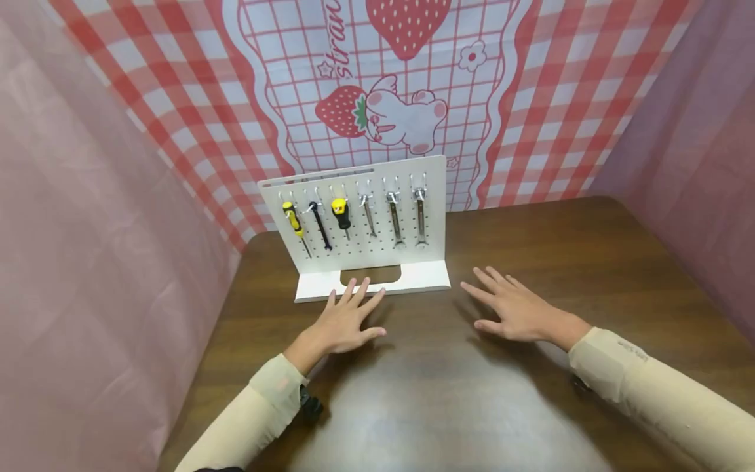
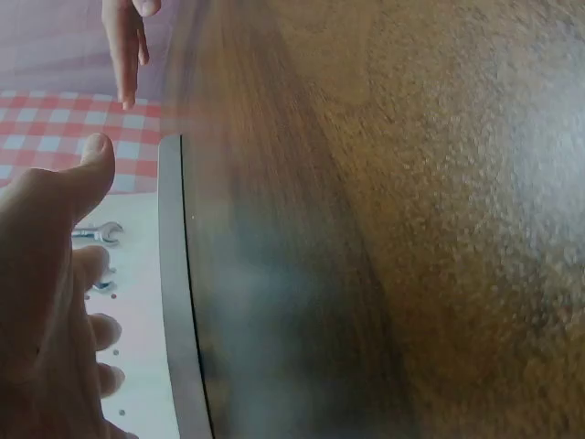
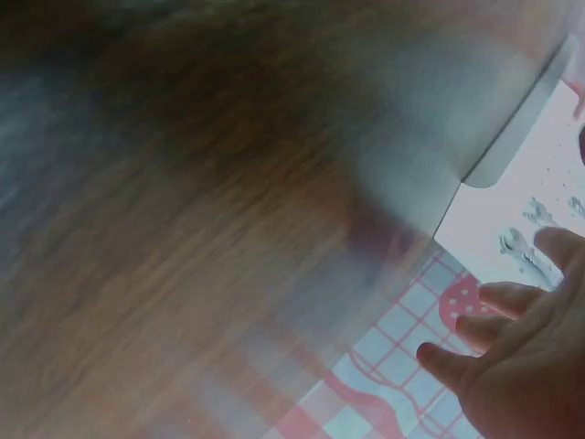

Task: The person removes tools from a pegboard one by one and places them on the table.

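A white pegboard stand (image 1: 434,223) is upright on the table with a row of hand tools hanging from its hooks. From the left come a long yellow-and-black screwdriver (image 1: 293,219), a black wrench (image 1: 320,226) and a stubby yellow-topped screwdriver (image 1: 340,213). Farther right hang a small silver wrench (image 1: 369,216) and larger silver wrenches, one mid-right (image 1: 396,223) and one rightmost (image 1: 421,219). My left hand (image 1: 344,326), fingers spread and holding nothing, is in front of the stand's base. Right of the stand, my right hand (image 1: 522,313) is likewise spread and holds nothing.
The stand rests near the back of a brown wooden table (image 1: 413,393). Behind it hangs a red-and-white checked cloth (image 1: 542,98) with strawberry prints. Pink curtains drape the left side (image 1: 88,262) and the right side (image 1: 696,131). A cutout opens in the stand's base.
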The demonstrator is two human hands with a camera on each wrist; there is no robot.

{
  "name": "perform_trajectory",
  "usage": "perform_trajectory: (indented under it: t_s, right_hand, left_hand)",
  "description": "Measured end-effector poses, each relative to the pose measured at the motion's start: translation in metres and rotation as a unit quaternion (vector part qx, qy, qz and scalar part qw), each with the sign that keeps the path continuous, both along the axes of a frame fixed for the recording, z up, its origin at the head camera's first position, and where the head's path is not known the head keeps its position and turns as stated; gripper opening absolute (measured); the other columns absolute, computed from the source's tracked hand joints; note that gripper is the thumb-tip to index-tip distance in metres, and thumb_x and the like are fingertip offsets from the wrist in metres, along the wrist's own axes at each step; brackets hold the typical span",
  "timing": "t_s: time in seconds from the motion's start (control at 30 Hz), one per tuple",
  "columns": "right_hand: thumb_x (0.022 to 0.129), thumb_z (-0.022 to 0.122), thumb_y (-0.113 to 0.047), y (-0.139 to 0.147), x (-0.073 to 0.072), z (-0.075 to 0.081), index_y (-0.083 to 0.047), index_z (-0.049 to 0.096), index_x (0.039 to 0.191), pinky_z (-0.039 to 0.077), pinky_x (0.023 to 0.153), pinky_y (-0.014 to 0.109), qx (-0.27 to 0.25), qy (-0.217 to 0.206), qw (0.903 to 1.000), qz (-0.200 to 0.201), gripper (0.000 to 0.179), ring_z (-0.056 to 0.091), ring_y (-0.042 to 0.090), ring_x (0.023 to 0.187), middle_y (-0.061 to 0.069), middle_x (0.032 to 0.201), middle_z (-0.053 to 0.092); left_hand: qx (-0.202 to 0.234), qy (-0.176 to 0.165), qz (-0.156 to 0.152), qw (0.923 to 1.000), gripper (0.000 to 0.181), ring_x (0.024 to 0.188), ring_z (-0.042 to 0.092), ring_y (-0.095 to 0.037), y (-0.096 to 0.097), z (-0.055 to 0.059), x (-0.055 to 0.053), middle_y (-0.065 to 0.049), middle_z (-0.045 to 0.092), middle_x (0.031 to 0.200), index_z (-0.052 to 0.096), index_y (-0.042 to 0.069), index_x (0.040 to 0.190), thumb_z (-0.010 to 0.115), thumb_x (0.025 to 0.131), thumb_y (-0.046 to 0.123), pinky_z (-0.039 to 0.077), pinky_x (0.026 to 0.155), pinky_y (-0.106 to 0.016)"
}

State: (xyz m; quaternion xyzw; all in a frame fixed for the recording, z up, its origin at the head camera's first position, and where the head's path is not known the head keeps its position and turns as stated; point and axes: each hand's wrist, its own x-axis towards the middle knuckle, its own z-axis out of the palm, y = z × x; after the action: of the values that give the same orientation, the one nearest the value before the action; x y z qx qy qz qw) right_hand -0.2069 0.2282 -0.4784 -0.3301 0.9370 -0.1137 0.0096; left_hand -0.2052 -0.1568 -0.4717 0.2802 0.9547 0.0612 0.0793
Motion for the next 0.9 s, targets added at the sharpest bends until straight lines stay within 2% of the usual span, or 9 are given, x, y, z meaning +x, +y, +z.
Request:
perform_trajectory:
  t_s: [0.13, 0.23, 0.3, 0.47, 0.57, 0.67, 0.77, 0.8, 0.9]
  right_hand:
    - [0.093, 0.072, -0.037, -0.006, -0.005, 0.002, -0.012, 0.033, 0.158, 0.024, 0.112, 0.068, -0.084, -0.036, 0.9957, -0.016, 0.08, 0.021, 0.049, 0.146, 0.024, 0.162, 0.024]
    - [0.092, 0.074, -0.027, -0.011, -0.011, 0.005, -0.008, 0.033, 0.157, 0.025, 0.112, 0.067, -0.187, -0.088, 0.978, -0.028, 0.08, 0.025, 0.047, 0.145, 0.024, 0.161, 0.028]
    - [0.092, 0.074, -0.021, -0.013, -0.015, 0.008, -0.005, 0.033, 0.156, 0.026, 0.112, 0.066, -0.259, -0.124, 0.9573, -0.031, 0.077, 0.029, 0.046, 0.144, 0.023, 0.159, 0.032]
    - [0.096, 0.065, -0.009, -0.014, -0.024, 0.02, -0.001, 0.032, 0.155, 0.037, 0.109, 0.059, -0.403, -0.209, 0.8906, -0.024, 0.068, 0.033, 0.048, 0.142, 0.025, 0.155, 0.037]
    - [0.098, 0.059, -0.005, -0.016, -0.028, 0.024, 0.003, 0.029, 0.155, 0.047, 0.104, 0.043, -0.468, -0.258, 0.8449, -0.021, 0.065, 0.039, 0.043, 0.139, 0.029, 0.154, 0.037]
    - [0.1, 0.055, -0.002, -0.018, -0.03, 0.025, 0.007, 0.027, 0.154, 0.05, 0.099, 0.03, -0.535, -0.298, 0.7907, -0.008, 0.062, 0.051, 0.027, 0.133, 0.02, 0.148, 0.047]
    - [0.1, 0.054, 0.002, -0.02, -0.033, 0.025, 0.006, 0.03, 0.152, 0.051, 0.097, 0.029, -0.581, -0.314, 0.7505, 0.0, 0.058, 0.058, 0.013, 0.123, 0.007, 0.139, 0.055]
    - [0.1, 0.055, 0.002, -0.02, -0.034, 0.024, 0.006, 0.032, 0.151, 0.052, 0.097, 0.03, -0.589, -0.314, 0.7449, -0.001, 0.056, 0.059, 0.012, 0.122, 0.002, 0.136, 0.057]
    - [0.099, 0.057, 0.001, -0.023, -0.039, 0.024, 0.004, 0.038, 0.148, 0.053, 0.095, 0.03, -0.593, -0.296, 0.7484, -0.019, 0.053, 0.06, 0.013, 0.12, 0.002, 0.132, 0.06]
  left_hand:
    - [0.082, -0.039, 0.006, 0.9958, 0.078, 0.151, 0.01, -0.044, -0.003, -0.002, 0.0, -0.017, 0.011, 0.167, 0.016, 0.025, 0.163, 0.052, 0.1, 0.054, 0.015, 0.116, -0.066]
    - [0.168, -0.072, 0.006, 0.9832, 0.074, 0.15, 0.013, -0.044, -0.004, -0.004, -0.001, -0.019, 0.014, 0.166, 0.019, 0.02, 0.162, 0.056, 0.102, 0.042, 0.017, 0.118, -0.063]
    - [0.222, -0.086, 0.002, 0.9713, 0.073, 0.15, 0.016, -0.042, -0.004, -0.004, -0.003, -0.02, 0.016, 0.165, 0.019, 0.017, 0.162, 0.057, 0.103, 0.036, 0.017, 0.119, -0.059]
    - [0.335, -0.117, -0.004, 0.9348, 0.07, 0.148, 0.026, -0.037, -0.004, 0.002, -0.007, -0.018, 0.022, 0.164, 0.021, 0.013, 0.161, 0.056, 0.104, 0.03, 0.022, 0.119, -0.053]
    - [0.407, -0.16, 0.013, 0.8991, 0.065, 0.144, 0.034, -0.04, -0.006, 0.004, -0.01, -0.022, 0.028, 0.161, 0.022, 0.01, 0.161, 0.053, 0.105, 0.024, 0.03, 0.115, -0.055]
    - [0.488, -0.213, 0.04, 0.8455, 0.062, 0.139, 0.039, -0.046, -0.008, 0.003, -0.011, -0.029, 0.03, 0.158, 0.021, 0.007, 0.16, 0.048, 0.107, 0.022, 0.035, 0.11, -0.061]
    - [0.551, -0.231, 0.069, 0.7987, 0.058, 0.137, 0.039, -0.049, -0.008, 0.001, -0.013, -0.033, 0.033, 0.154, 0.022, 0.004, 0.159, 0.043, 0.107, 0.018, 0.037, 0.108, -0.063]
    - [0.571, -0.223, 0.076, 0.7863, 0.057, 0.136, 0.04, -0.05, -0.008, 0.0, -0.014, -0.034, 0.034, 0.152, 0.024, 0.001, 0.158, 0.044, 0.107, 0.016, 0.037, 0.107, -0.064]
    - [0.615, -0.145, 0.094, 0.7697, 0.05, 0.129, 0.047, -0.051, -0.009, -0.005, -0.016, -0.035, 0.046, 0.143, 0.036, -0.007, 0.15, 0.049, 0.104, 0.005, 0.045, 0.105, -0.052]
